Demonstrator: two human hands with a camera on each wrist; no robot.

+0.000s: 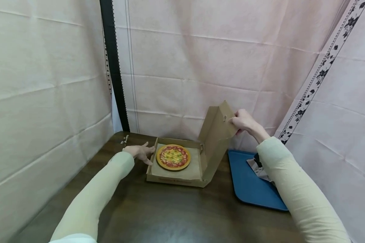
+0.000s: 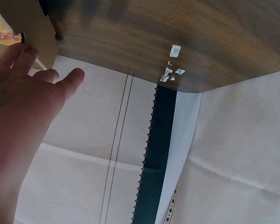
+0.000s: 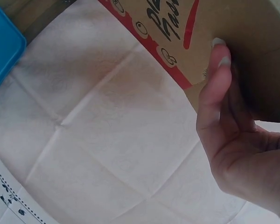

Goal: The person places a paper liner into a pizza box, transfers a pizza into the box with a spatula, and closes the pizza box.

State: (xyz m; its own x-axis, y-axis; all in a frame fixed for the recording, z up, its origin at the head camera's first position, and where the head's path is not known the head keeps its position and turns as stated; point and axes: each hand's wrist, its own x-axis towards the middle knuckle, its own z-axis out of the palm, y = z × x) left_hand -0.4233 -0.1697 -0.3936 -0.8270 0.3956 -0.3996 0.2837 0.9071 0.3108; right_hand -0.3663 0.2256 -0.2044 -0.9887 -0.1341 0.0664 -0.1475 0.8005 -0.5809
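A cardboard pizza box (image 1: 176, 181) sits on the table with its lid (image 1: 216, 145) raised on the right side. Inside, a round pizza (image 1: 173, 157) lies on a sheet of brown paper (image 1: 195, 165). My right hand (image 1: 244, 121) grips the upper edge of the lid; in the right wrist view its fingers curl around the cardboard, with red and black print beside them. At the box's left wall, my left hand (image 1: 140, 152) has its fingers spread. The left wrist view shows that hand (image 2: 32, 88) at the box's side, part of it cut off.
To the right of the box lies a blue tray (image 1: 246, 184) bearing a dark item and printed paper (image 1: 258, 171), partly hidden by my right sleeve. Cloth curtains (image 1: 182, 67) enclose the dark wooden table (image 1: 170, 209). Silvery scraps (image 2: 175, 51) mark its back left corner.
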